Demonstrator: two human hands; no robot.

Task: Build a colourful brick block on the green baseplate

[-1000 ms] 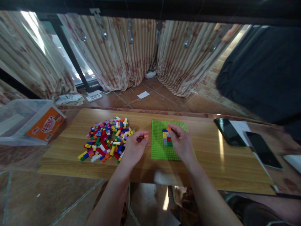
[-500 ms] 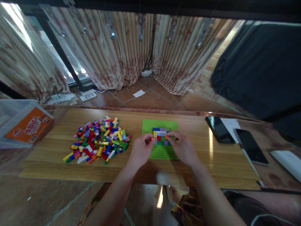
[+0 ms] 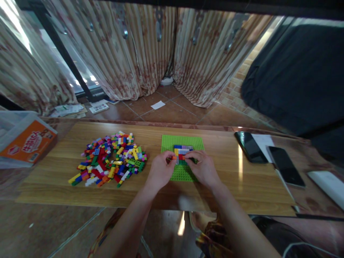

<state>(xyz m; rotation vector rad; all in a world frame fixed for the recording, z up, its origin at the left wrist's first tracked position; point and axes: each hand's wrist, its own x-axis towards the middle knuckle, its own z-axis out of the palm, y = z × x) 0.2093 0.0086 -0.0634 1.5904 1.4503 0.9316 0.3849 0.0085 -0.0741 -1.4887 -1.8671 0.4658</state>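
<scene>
A green baseplate (image 3: 182, 140) lies on the wooden board in front of me, with a low block of coloured toy bricks (image 3: 180, 152) built on it. My left hand (image 3: 162, 168) is at the left side of that block, thumb and forefinger pinched on a small orange brick (image 3: 174, 158). From the right, my right hand (image 3: 201, 167) reaches over the block with its fingertips closed beside a red brick (image 3: 181, 157). Whatever is between those fingertips is partly hidden and looks red or orange; I cannot make out which.
A heap of loose toy bricks (image 3: 100, 157) spreads over the board's left part. A clear plastic tub (image 3: 16, 123) with an orange label stands at the far left. Two black phones (image 3: 249, 147) and a white object (image 3: 328, 186) lie to the right.
My right hand has moved slightly left, its fingertips shifting from the block's right side to over its middle. My left hand has stayed almost in place with the orange brick.
</scene>
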